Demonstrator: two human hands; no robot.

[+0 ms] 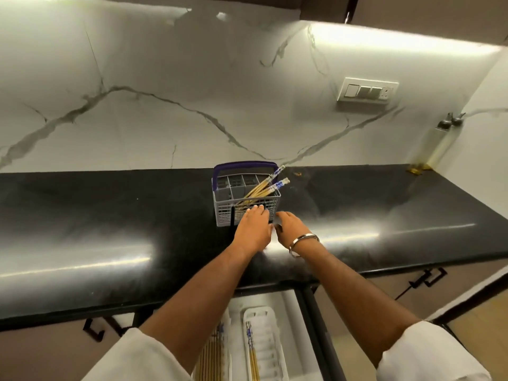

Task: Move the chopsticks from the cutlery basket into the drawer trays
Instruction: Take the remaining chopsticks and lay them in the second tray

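Nearest, the open drawer below the counter edge shows two white trays: the right tray holds one pair of chopsticks lying lengthwise, and the left tray holds a row of them; so the task looks partly done. Further out, both hands reach over the black counter to the near wall of the cutlery basket; the left hand lies with fingers fairly straight against the mesh, grasping nothing that shows; the right hand is just beside the basket's near right corner, and whether it pinches anything I cannot tell. Beyond the hands, the remaining chopsticks lean in the basket's right-hand compartments, patterned tops tilted up and to the right, past the rim. A good next step, in my judgement: steady the light basket with one hand; take the sticks near their tops in a bundle; lift along their lean so the tips do not catch the mesh; keep them parallel for the narrow tray.
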